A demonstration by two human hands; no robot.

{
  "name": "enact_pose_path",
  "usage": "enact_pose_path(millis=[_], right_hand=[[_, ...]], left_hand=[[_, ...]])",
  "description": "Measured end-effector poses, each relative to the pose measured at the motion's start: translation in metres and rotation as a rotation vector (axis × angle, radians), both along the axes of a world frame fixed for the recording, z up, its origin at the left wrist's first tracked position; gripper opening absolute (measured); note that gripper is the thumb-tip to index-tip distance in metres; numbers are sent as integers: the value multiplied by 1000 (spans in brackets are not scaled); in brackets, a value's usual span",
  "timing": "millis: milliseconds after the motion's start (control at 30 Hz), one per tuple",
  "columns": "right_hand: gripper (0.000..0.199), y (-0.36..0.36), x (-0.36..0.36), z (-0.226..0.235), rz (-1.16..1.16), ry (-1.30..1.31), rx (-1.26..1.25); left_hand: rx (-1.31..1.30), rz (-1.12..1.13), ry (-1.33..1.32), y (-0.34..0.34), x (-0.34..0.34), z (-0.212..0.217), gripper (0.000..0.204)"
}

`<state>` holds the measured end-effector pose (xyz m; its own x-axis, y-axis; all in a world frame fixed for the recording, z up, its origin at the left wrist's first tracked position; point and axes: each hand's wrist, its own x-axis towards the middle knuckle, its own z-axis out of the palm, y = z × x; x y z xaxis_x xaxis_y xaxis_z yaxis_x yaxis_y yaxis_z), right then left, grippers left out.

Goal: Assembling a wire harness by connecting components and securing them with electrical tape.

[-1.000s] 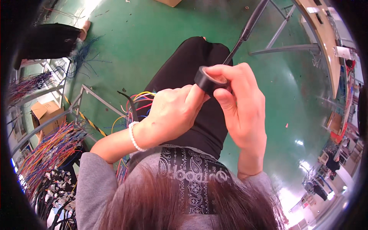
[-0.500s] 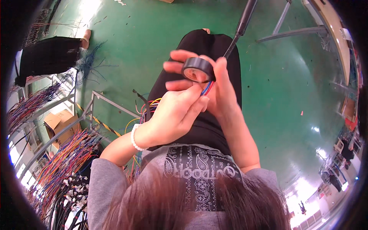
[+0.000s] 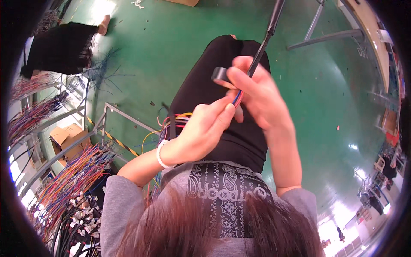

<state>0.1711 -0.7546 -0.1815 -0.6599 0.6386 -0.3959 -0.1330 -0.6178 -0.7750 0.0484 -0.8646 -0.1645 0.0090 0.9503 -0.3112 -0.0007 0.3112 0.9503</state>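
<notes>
My left hand, with a white beaded bracelet at the wrist, is closed around a bundle of coloured wires. Blue and red strands show just past its fingertips. Beyond them the bundle runs up and away as a black-wrapped cable. My right hand is at the bundle, fingers curled round a roll of black tape, which stands out to the left of the fingers. Loose yellow, red and pink wires come out behind my left hand. The right fingers partly hide the wrapped stretch.
On the left, metal frames carry thick bunches of coloured wires. An open cardboard box stands among them. Another person in black clothing is at the upper left. A metal stand leg reaches in at the upper right.
My right hand has swung round the bundle, from palm up with fingers spread to curled over it. The tape roll turned with it. The other person's leg moved up a little.
</notes>
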Motion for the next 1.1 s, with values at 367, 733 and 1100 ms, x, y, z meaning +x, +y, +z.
enact_pose_path(millis=[367,733,1100], right_hand=[[22,-39,37,22,-32,-213,991],[51,-43,-9,-40,-210,379,-19],[30,-24,16,10,-76,-162,289]], left_hand=[[302,-19,562,-16,-3,-16,14],[77,-40,213,-10,-10,-7,17],[326,-19,607,-20,3,-18,11]])
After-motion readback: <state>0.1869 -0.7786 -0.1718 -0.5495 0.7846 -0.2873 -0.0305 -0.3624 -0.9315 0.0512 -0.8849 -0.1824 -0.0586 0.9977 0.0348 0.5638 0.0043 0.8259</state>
